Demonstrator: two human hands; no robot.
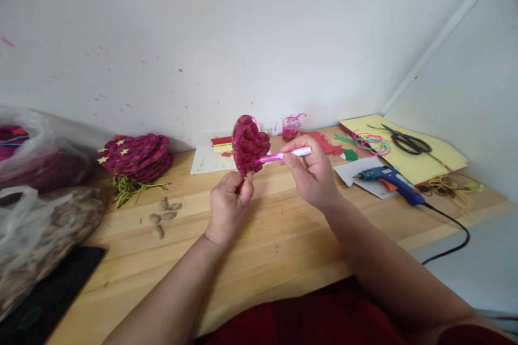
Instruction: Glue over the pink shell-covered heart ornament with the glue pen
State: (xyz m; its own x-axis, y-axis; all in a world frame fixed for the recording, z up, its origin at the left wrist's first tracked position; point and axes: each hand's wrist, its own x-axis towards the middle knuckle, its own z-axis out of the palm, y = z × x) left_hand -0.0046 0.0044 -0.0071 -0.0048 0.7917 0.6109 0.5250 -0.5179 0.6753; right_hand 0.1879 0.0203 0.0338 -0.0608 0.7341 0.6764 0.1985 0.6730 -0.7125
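Note:
Upright above the table, a disc covered with magenta-painted peanut shells is pinched at its lower edge by my left hand. My right hand grips a white-handled paintbrush, its pink-stained tip touching the lower right of the shells. Behind my right hand stands a small clear cup of pink paint. Several loose unpainted peanuts lie to the left of my left hand. Further left is a stack of similar magenta discs with yellow stars and green strands.
At the right are a blue glue gun with a black cord, black scissors on yellow sheets, and coloured cords. Red paper cutouts lie near the wall. A plastic bag of peanuts fills the left side.

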